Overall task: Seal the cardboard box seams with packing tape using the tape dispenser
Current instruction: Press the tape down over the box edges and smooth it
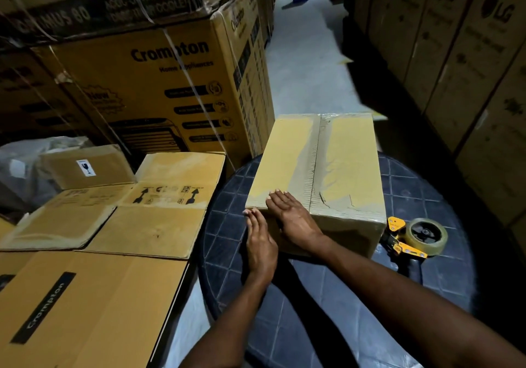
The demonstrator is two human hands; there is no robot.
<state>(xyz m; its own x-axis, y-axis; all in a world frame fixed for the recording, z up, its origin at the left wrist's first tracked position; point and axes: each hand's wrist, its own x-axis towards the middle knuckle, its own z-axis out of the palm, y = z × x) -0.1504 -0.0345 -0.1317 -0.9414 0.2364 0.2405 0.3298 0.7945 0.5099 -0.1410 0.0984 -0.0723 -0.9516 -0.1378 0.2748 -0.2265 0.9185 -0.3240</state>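
Head view: one wide-angle frame, looking down at a round table in a dim storage aisle.
Cardboard box (318, 168): one, closed, standing on the table; its long axis runs away from the camera.
Tape on box: one strip (314, 151) runs the full length of the centre seam on the top face; further wrinkled tape lies to the right of the seam near the front edge.
Tape dispenser (410, 238): one, yellow and black, loaded with one roll of clear-brown tape; it lies on its side on the table, just beside the box's front right corner, not held.
Table (327, 296): one, dark, with a grid pattern.
Left hand (260, 242): fingers extended and close together, flat against the front left corner of the box; gripping nothing.
Right hand (293, 214): palm down, fingers extended, pressed on the front left part of the top face, with the heel of the hand over the front edge; gripping nothing.
Forearms: two, bare, the right one crossing toward the left.
Flattened cartons (136, 211): at least two, lying left of the table; one printed with arrow symbols, one bearing the word "Crompton".
Small carton (88, 165): one, with a fragile-glass label, behind the flattened ones.
Stacked cartons, left (159, 83): several; count cannot be determined. One reads "Crompton Home Appliances".
Stacked cartons, right (466, 40): one row, marked "LG"; count cannot be determined.
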